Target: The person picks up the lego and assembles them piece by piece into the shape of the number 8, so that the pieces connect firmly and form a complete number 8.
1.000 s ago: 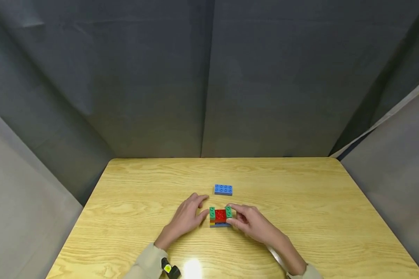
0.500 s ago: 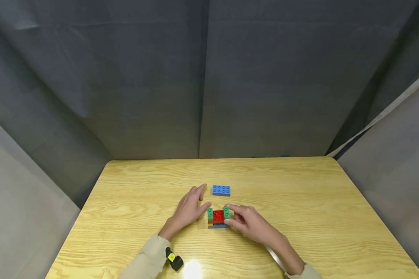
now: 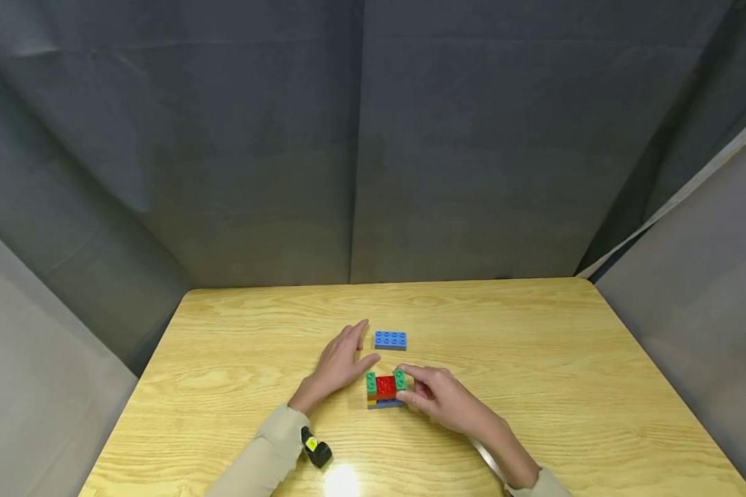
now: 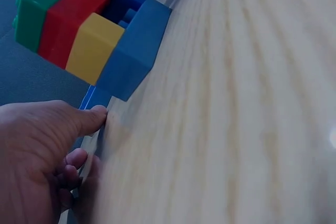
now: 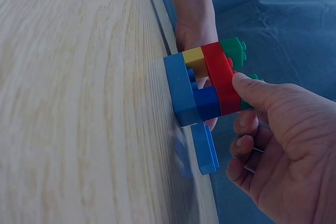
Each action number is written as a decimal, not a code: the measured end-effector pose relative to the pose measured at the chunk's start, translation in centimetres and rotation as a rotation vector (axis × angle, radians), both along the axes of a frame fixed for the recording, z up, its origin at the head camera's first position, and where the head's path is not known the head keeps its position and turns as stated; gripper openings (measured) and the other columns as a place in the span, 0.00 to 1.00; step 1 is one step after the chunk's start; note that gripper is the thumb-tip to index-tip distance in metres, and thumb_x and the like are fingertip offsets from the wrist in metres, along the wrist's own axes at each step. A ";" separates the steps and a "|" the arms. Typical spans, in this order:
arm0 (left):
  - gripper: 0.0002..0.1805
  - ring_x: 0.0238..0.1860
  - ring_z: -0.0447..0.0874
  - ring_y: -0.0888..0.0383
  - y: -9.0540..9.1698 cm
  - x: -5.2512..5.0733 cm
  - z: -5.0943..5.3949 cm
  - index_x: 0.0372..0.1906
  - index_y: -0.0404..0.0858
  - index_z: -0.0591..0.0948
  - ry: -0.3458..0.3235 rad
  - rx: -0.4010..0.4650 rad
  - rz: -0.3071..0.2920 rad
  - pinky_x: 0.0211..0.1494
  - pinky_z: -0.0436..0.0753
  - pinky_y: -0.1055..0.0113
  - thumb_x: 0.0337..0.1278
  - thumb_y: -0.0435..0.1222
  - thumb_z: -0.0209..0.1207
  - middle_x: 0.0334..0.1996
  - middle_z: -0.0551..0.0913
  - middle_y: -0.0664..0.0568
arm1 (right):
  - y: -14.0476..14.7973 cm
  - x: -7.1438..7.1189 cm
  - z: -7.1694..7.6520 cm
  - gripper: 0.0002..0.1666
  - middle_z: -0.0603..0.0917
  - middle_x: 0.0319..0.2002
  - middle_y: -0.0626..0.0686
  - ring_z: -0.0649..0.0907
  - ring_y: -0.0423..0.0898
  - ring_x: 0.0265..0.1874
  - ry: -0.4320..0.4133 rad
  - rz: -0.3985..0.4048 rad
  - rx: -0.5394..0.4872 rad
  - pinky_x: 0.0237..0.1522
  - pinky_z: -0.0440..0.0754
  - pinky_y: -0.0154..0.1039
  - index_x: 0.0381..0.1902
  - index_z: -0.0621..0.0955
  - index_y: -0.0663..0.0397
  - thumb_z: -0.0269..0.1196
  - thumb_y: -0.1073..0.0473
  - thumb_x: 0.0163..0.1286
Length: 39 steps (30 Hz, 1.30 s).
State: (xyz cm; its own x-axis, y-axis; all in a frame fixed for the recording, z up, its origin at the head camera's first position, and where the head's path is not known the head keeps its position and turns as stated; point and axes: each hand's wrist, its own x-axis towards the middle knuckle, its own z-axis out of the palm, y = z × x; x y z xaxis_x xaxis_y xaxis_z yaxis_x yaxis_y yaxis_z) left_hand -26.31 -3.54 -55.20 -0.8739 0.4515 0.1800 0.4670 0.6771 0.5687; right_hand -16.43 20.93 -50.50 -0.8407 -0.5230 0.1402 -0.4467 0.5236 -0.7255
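A small brick build stands on the wooden table. Its base is a long blue brick (image 5: 180, 90). Above that sit a yellow brick (image 4: 95, 47) at the left end and a short blue brick (image 5: 207, 103) at the right, with a gap between. Across them lies a red brick (image 3: 385, 387), topped by a green brick (image 3: 371, 382) at each end. My right hand (image 3: 441, 399) pinches the right green brick (image 3: 400, 379) between thumb and fingers. Beyond the build lies a loose blue brick (image 3: 390, 339). Left of it, my left hand (image 3: 338, 364) has its fingers extended, holding nothing.
The table (image 3: 236, 386) has a light wood grain. Dark grey curtains (image 3: 273, 152) hang behind its far edge, and paler cloth (image 3: 31, 373) is at the sides. A black strap with a yellow mark (image 3: 312, 444) is on the left sleeve.
My left hand has moved forward, away from the build's left side and toward the loose blue brick. The right hand keeps its pinch on the green brick. The head view has shifted slightly.
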 end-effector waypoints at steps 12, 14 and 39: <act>0.42 0.34 0.71 0.60 0.8 -1.1 0.3 0.79 0.40 0.68 -0.002 -0.038 -0.012 0.35 0.71 0.66 0.66 0.51 0.69 0.39 0.76 0.54 | -0.2 0.0 0.1 0.26 0.72 0.21 0.38 0.65 0.30 0.18 -0.011 -0.002 0.002 0.23 0.67 0.28 0.64 0.81 0.57 0.64 0.48 0.78; 0.40 0.34 0.71 0.60 0.9 -1.2 0.4 0.78 0.42 0.69 0.001 -0.051 -0.017 0.34 0.70 0.67 0.67 0.51 0.68 0.38 0.75 0.55 | -0.3 0.0 0.1 0.25 0.71 0.20 0.38 0.65 0.30 0.18 -0.014 -0.002 0.002 0.24 0.67 0.28 0.64 0.82 0.55 0.64 0.47 0.78; 0.21 0.30 0.67 0.61 0.8 -1.1 -0.1 0.61 0.46 0.84 0.041 -0.005 -0.032 0.34 0.64 0.68 0.68 0.47 0.69 0.32 0.75 0.55 | -0.5 -0.1 0.0 0.21 0.71 0.21 0.38 0.65 0.31 0.18 -0.004 0.002 -0.001 0.23 0.66 0.28 0.61 0.82 0.50 0.63 0.47 0.78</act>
